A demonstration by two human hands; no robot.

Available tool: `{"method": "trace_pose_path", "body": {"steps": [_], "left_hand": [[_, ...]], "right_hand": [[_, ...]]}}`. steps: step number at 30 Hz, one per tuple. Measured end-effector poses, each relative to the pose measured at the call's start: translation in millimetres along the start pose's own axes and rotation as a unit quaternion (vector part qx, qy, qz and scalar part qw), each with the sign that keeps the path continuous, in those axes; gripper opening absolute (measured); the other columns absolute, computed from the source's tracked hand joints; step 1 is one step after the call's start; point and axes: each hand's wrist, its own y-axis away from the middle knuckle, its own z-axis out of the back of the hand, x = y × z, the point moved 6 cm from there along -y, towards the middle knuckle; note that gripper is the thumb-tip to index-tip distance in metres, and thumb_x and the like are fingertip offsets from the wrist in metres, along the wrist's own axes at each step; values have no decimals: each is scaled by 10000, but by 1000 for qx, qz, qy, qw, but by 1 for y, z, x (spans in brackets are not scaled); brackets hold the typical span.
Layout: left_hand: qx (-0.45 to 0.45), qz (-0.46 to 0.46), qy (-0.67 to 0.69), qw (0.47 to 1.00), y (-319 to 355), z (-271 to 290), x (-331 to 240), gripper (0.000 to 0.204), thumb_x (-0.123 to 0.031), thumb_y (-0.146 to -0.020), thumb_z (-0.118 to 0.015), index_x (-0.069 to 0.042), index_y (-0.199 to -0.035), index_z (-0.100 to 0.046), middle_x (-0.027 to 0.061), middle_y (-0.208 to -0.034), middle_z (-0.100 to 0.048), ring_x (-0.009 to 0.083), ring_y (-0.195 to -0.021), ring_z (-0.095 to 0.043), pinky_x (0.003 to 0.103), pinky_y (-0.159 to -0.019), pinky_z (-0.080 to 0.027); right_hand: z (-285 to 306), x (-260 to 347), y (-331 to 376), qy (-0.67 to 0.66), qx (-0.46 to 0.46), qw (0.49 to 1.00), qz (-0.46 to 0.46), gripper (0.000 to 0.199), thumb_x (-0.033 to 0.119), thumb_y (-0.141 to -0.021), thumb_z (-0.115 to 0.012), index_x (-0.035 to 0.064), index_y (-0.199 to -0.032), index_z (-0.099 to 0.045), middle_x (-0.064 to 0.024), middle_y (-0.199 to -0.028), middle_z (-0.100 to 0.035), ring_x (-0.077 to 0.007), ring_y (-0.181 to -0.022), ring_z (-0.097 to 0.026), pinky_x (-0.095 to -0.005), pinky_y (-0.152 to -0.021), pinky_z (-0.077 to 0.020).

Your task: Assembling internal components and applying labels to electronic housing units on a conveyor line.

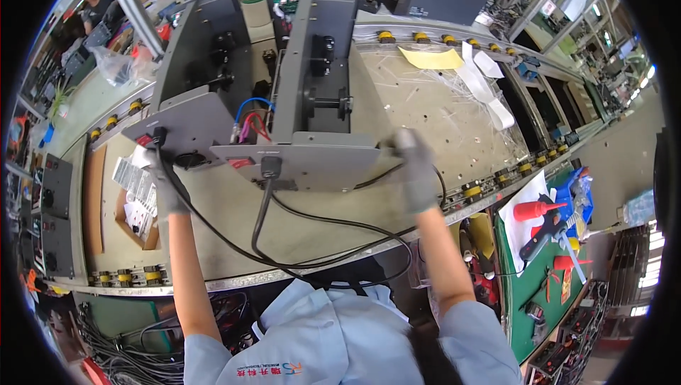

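Note:
Two open grey metal equipment housings stand side by side on the worktable: the left housing (177, 119) and the right housing (305, 154). Each has a front panel with a red switch and a plugged-in black power cord (262, 218). Blue and red wires (254, 117) show between them. My left hand (169, 188), in a grey glove, is at the left housing's front panel; its fingers are partly hidden there. My right hand (415, 172), also gloved, is beside the right end of the right housing's panel. Motion smears its fingers, so its grip and any contact are unclear.
Cord loops hang over the table's front edge. Yellow paper (431, 58) and white strips (482, 87) lie at the right. A cardboard box (135, 229) is at the left. Red bottles (535, 210) and tools lie on a green side table (521, 314).

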Motion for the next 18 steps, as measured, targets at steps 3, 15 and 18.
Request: {"method": "trace_pose_path", "body": {"steps": [3, 15, 18], "left_hand": [[-42, -20, 13, 999, 56, -3, -61, 342, -271, -981, -434, -6, -1180, -519, 111, -1197, -520, 196, -1132, -493, 353, -1036, -346], [450, -584, -360, 572, 189, -221, -245, 500, -273, -720, -659, -104, -1175, -541, 104, -1165, -525, 290, -1031, -523, 438, -868, -445], [528, -543, -412, 506, 205, -262, -237, 417, -312, -751, -639, -103, -1105, -568, 103, -1046, -583, 279, -937, -576, 424, -770, -474]], "right_hand": [[84, -14, 4, 173, -85, 981, 2, 249, 230, -895, -515, -2, -888, -608, -57, -771, -609, -123, -713, -527, -277, -679, -435], [32, 12, 139, 469, 162, 868, 24, 452, 294, -689, -740, 91, -1055, -570, -92, -998, -582, -290, -879, -599, -397, -717, -487], [23, 13, 129, 506, 289, 802, 135, 336, 225, -737, -660, 128, -1048, -575, -80, -895, -558, -285, -836, -602, -403, -672, -490]]}}
